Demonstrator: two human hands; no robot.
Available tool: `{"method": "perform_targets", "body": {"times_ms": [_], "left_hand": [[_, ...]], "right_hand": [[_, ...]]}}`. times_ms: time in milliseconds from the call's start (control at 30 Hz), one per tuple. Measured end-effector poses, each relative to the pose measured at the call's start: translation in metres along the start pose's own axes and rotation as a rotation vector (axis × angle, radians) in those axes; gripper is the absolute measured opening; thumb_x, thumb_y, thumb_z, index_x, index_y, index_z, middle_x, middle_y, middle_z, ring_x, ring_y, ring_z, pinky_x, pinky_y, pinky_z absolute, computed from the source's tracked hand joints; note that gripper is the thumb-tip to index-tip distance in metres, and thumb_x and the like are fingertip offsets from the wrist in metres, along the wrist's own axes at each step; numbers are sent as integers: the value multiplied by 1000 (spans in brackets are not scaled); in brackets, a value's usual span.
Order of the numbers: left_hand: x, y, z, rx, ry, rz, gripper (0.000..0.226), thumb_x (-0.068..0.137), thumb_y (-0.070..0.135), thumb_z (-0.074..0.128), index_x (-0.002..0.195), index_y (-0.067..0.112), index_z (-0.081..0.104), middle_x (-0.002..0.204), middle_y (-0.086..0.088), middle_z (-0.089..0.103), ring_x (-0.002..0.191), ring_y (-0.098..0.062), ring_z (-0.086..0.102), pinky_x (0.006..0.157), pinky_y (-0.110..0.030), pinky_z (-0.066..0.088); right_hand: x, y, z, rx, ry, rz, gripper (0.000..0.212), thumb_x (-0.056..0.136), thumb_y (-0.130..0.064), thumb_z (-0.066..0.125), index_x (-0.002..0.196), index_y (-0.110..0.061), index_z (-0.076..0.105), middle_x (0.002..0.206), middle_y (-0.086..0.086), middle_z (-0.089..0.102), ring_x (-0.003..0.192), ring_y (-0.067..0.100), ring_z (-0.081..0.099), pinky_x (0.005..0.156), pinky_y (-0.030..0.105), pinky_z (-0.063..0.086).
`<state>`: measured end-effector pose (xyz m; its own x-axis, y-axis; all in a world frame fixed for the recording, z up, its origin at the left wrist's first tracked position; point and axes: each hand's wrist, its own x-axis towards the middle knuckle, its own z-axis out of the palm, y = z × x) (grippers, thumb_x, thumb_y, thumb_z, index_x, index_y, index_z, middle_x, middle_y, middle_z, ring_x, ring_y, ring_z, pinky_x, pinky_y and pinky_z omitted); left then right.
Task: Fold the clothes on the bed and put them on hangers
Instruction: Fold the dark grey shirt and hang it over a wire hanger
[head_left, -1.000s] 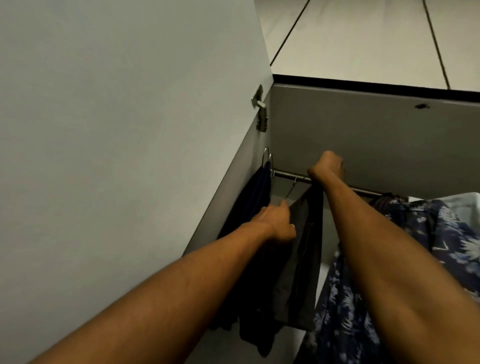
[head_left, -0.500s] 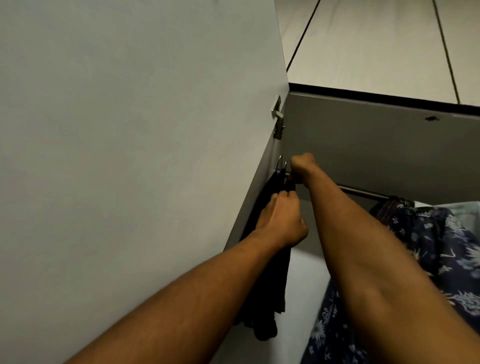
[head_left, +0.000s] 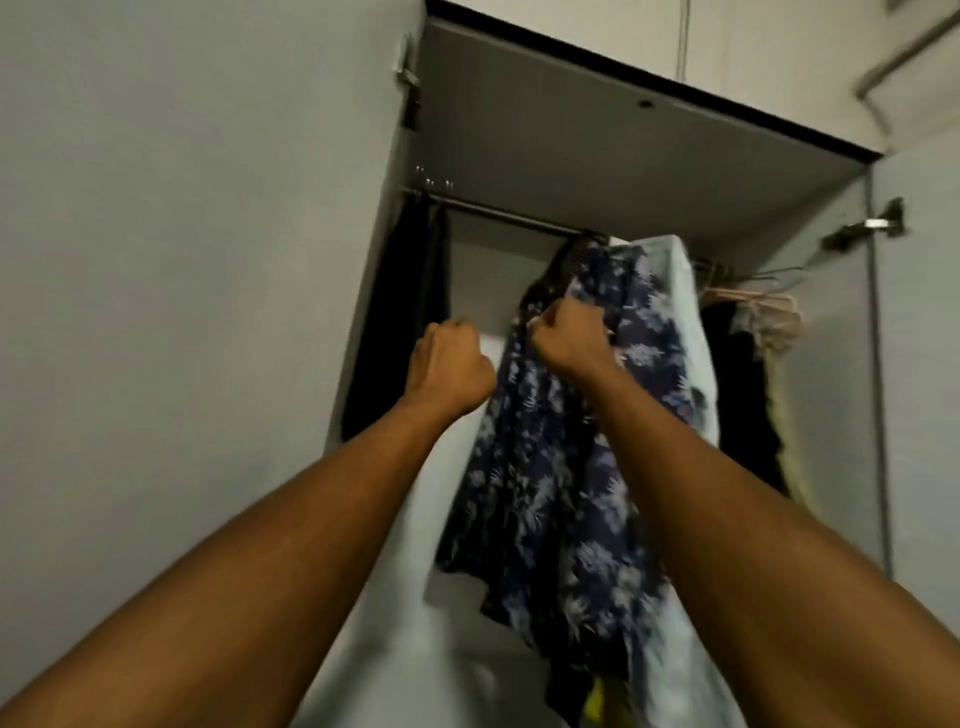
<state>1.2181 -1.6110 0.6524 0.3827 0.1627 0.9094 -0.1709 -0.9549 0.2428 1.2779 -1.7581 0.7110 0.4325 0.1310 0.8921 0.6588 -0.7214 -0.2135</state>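
In the grey wardrobe (head_left: 623, 156), under its rail (head_left: 498, 212), the right hand (head_left: 569, 338) grips the floral shirt (head_left: 545, 493) (hung mid-rail). The left hand (head_left: 449, 369), a fist holding nothing, hovers beside dark clothes (head_left: 405, 312) at the rail's left end.

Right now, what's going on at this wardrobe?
A person stands at the open wardrobe with both arms raised. The right hand grips the blue floral garment hanging on the rail. The left hand is curled beside it, apparently holding nothing. Dark clothes hang at the rail's left end.
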Motion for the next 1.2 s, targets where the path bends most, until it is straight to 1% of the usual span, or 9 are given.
{"method": "perform_targets", "body": {"times_ms": [133, 200, 267, 367, 500, 633, 833, 1033, 1200], "left_hand": [[-81, 40, 18, -59, -130, 58, 37, 86, 15, 54, 119, -1, 59, 116, -22, 63, 108, -41, 58, 86, -44, 50], [-130, 65, 24, -72, -216, 110, 24, 86, 16, 52, 104, 1, 58, 107, -23, 63, 101, -42, 58, 82, -45, 48], [-183, 91, 28, -122, -314, 157, 24, 85, 17, 51, 101, 1, 58, 105, -23, 64, 98, -43, 58, 81, -46, 50], [-267, 129, 28, -160, -419, 199, 31, 87, 19, 55, 111, 1, 61, 113, -22, 65, 105, -42, 58, 86, -45, 49], [-366, 178, 20, -195, -589, 319, 49, 94, 23, 55, 137, 1, 53, 134, -20, 58, 124, -39, 51, 105, -46, 40], [-449, 229, -12, -303, -740, 346, 51, 99, 28, 53, 142, 2, 49, 144, -22, 51, 133, -39, 45, 113, -47, 33], [-542, 283, -60, -478, -830, 497, 52, 102, 32, 49, 145, 3, 47, 148, -20, 49, 138, -37, 42, 116, -49, 30], [-628, 308, -117, -667, -950, 640, 51, 103, 36, 48, 144, 5, 49, 148, -18, 51, 139, -34, 43, 116, -47, 33], [-713, 294, -184, -814, -1044, 816, 53, 99, 34, 54, 142, 3, 51, 146, -20, 53, 137, -36, 46, 113, -49, 39]], "right_hand": [[-127, 51, -34, -119, -58, 32, 24, 96, -26, 58, 81, -9, 50, 77, 8, 50, 69, 27, 48, 64, 36, 37], [-193, 72, -56, -142, -73, 91, 21, 96, -24, 58, 99, -4, 56, 97, 17, 59, 87, 34, 57, 73, 38, 44], [-261, 90, -81, -187, -112, 181, 30, 95, -25, 58, 113, -2, 57, 116, 23, 59, 108, 41, 58, 85, 42, 49], [-361, 109, -118, -291, -222, 298, 51, 97, -26, 57, 139, 2, 47, 140, 26, 50, 131, 43, 46, 107, 50, 44], [-482, 120, -174, -399, -326, 494, 65, 101, -26, 54, 155, 2, 30, 162, 25, 28, 151, 41, 24, 122, 47, 27], [-589, 113, -240, -494, -417, 699, 71, 104, -28, 50, 159, 3, 19, 167, 25, 16, 156, 39, 13, 127, 46, 16], [-705, 64, -325, -615, -392, 923, 74, 104, -31, 50, 159, 1, 15, 169, 22, 11, 157, 37, 9, 128, 43, 9], [-800, -28, -376, -699, -363, 1142, 76, 104, -27, 50, 162, -2, 9, 171, 19, 3, 158, 33, 3, 129, 44, 5], [-886, -137, -380, -812, -290, 1340, 74, 103, -30, 51, 161, -1, 15, 170, 20, 9, 158, 34, 7, 128, 45, 9]]}}
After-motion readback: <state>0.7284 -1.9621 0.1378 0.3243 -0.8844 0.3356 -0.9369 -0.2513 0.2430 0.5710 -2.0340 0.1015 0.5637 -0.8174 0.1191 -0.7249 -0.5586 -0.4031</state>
